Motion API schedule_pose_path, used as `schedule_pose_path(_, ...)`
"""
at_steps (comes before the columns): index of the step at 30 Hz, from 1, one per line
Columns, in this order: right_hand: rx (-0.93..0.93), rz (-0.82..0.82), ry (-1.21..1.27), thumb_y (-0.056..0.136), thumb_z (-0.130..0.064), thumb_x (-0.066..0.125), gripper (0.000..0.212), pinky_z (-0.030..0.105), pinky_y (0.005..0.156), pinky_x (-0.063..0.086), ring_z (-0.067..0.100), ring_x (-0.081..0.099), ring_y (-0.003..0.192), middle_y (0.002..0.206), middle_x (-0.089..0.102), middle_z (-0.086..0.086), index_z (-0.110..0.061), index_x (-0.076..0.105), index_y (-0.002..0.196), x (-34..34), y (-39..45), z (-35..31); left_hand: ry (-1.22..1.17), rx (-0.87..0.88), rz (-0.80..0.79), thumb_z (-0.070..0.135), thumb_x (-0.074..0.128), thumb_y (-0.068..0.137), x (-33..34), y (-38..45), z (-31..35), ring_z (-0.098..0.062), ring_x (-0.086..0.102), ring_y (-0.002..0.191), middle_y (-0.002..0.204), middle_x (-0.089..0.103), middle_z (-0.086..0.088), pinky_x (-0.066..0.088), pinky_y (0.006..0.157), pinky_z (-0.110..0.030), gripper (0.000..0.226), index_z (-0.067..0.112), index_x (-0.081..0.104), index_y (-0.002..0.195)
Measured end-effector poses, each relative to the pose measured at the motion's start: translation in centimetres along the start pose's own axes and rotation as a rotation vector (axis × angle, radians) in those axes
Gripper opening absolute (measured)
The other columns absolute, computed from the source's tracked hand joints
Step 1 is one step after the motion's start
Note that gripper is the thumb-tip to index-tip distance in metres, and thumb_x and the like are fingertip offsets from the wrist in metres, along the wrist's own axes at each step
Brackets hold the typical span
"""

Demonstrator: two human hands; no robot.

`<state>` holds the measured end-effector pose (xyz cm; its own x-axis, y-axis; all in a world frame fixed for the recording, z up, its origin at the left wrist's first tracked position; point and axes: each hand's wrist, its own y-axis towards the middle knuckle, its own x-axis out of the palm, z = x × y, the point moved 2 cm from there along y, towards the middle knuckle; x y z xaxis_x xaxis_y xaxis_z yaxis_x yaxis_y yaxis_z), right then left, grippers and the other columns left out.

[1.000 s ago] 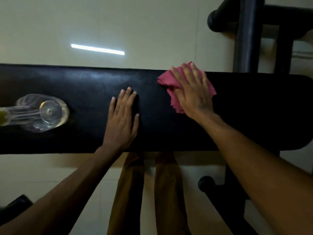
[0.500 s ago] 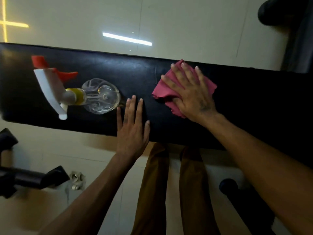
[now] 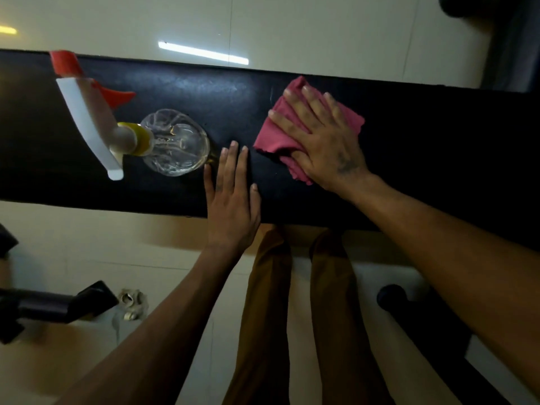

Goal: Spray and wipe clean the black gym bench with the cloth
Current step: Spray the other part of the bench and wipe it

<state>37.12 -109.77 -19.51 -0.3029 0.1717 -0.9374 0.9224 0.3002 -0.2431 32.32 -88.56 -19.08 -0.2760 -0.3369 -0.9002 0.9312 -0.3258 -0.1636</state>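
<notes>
The black gym bench (image 3: 438,147) runs across the view from left to right. My right hand (image 3: 327,141) lies flat on a crumpled pink cloth (image 3: 280,138) and presses it onto the pad. My left hand (image 3: 232,200) rests flat on the bench's near edge, fingers together, holding nothing. A clear spray bottle (image 3: 175,141) with a white and red trigger head (image 3: 87,112) stands on the bench just left of my left hand's fingertips.
Pale tiled floor (image 3: 292,30) lies beyond and below the bench. My legs in brown trousers (image 3: 263,317) stand under the near edge. Black frame tubes sit on the floor at lower left (image 3: 58,305) and lower right (image 3: 409,311). A dark upright is at top right (image 3: 511,39).
The view has swung left, bringing the whole spray bottle into sight. My right hand with the cloth has slid left along the pad; my left hand has stayed flat on the bench.
</notes>
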Motion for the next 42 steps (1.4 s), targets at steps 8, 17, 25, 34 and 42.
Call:
schedule_pose_path(8,0.442,0.039,0.043,0.096,-0.059,0.028,0.071,0.050,0.123,-0.009,0.028,-0.006,0.152,0.167,0.010,0.015,-0.028,0.017,0.159,4.1,-6.9,-8.8,-0.029,0.049,0.004,0.017,0.034,0.104,0.3,-0.2,-0.3,-0.027,0.010,0.157,0.167,0.016,-0.018,0.008,0.125,-0.058,0.058,-0.001,0.021,0.158)
schedule_pose_path(17,0.560,0.145,0.099,0.102,-0.053,0.022,0.062,0.051,0.122,-0.005,0.032,0.002,0.155,0.168,0.006,0.010,-0.031,0.013,0.159,0.8,3.5,-5.0,-0.074,0.088,0.027,0.002,0.047,0.098,0.0,-1.7,-2.0,-0.031,0.010,0.156,0.166,0.017,-0.022,0.012,0.127,-0.049,0.064,-0.005,0.022,0.156)
schedule_pose_path(25,0.386,0.076,0.074,0.100,-0.060,0.027,0.070,0.050,0.125,-0.004,0.031,-0.002,0.155,0.169,0.001,0.010,-0.031,0.007,0.160,3.8,-4.6,-9.4,-0.032,0.096,-0.020,0.012,0.036,0.103,-0.3,-1.8,-2.0,-0.029,0.009,0.157,0.168,0.014,-0.019,0.010,0.128,-0.048,0.060,-0.001,0.017,0.159)
schedule_pose_path(34,1.048,0.218,0.138,0.104,-0.044,0.026,0.059,0.054,0.125,0.004,0.029,-0.001,0.155,0.169,0.001,0.006,-0.035,0.008,0.160,4.0,-15.5,-1.8,0.002,0.119,-0.109,0.034,0.037,0.102,-1.0,-1.8,-2.7,-0.025,0.003,0.157,0.170,0.007,-0.013,0.004,0.128,-0.041,0.070,0.004,0.012,0.161)
schedule_pose_path(42,0.810,0.235,0.122,0.102,-0.055,0.018,0.061,0.054,0.124,-0.002,0.032,0.002,0.155,0.167,0.001,0.008,-0.032,0.014,0.159,5.1,-7.1,-11.5,0.054,0.197,-0.134,0.041,0.037,0.103,-0.7,-1.9,-3.7,-0.025,-0.001,0.158,0.170,0.003,-0.014,0.004,0.128,-0.042,0.075,0.005,0.007,0.161)
